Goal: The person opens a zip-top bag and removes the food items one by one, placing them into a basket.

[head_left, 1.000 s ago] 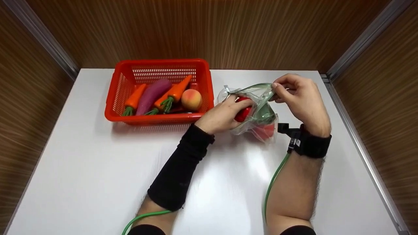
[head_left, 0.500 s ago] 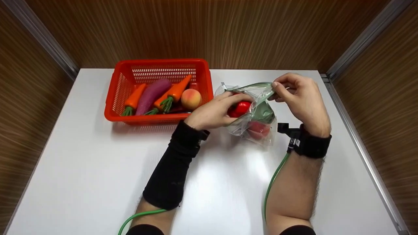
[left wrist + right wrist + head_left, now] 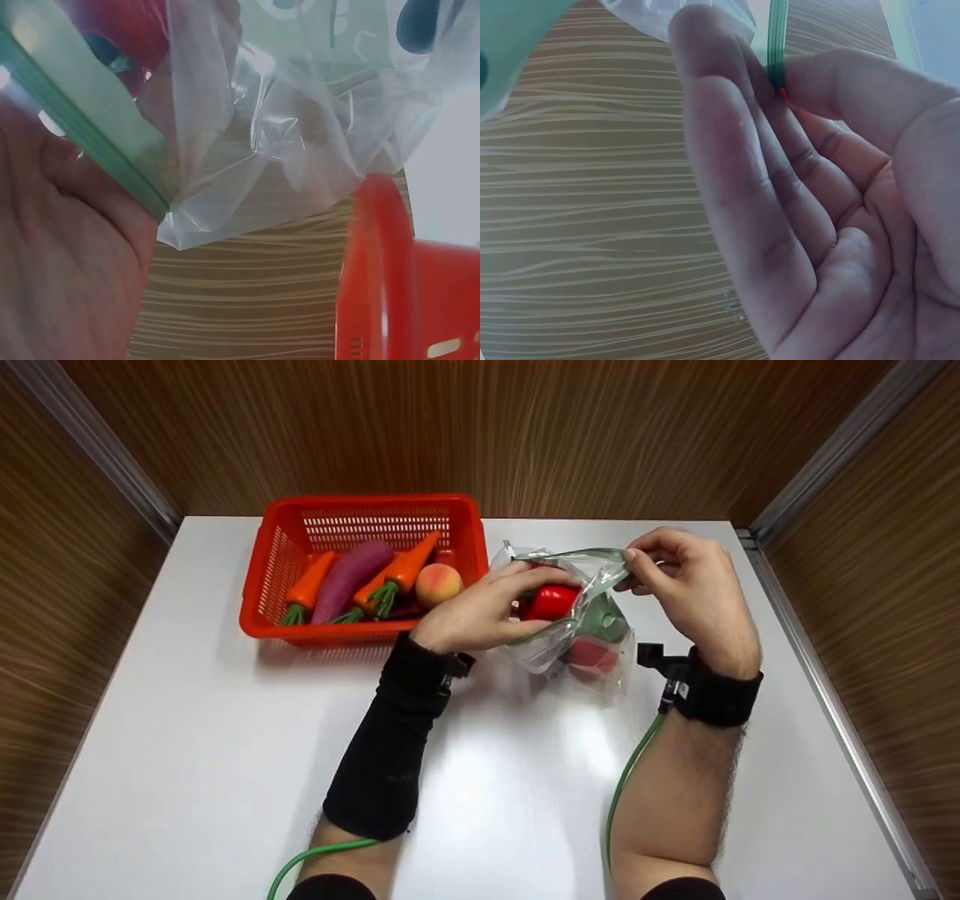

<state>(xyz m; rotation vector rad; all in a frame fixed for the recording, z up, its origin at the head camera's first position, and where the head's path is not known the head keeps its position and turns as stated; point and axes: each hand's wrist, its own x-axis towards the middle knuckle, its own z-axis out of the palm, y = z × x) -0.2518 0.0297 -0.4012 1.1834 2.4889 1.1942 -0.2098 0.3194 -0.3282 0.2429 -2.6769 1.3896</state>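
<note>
A clear zip bag (image 3: 540,654) with a green zip edge and a green printed panel stands open on the white table. My left hand (image 3: 476,611) reaches into its mouth, fingers over the top and thumb below a glossy red bell pepper (image 3: 556,602). From the left wrist, the pepper (image 3: 139,26) shows at upper left, with the green zip strip crossing the palm. Lower in the bag lies a reddish rounded item (image 3: 592,655), blurred by the plastic. My right hand (image 3: 694,581) pinches the bag's zip edge (image 3: 777,45) between thumb and fingers, pulling the mouth wide.
Left of the bag, a red plastic basket (image 3: 259,577) holds carrots (image 3: 409,566), a purple eggplant (image 3: 351,581) and a peach (image 3: 439,586). Its right rim is close to my left hand. Wood-grain panels (image 3: 480,435) enclose the table's back and sides.
My left hand has drawn back to the left and turned a little, the pepper shifting slightly left with it. More of the pepper now shows. My right hand keeps its pinch in place.
</note>
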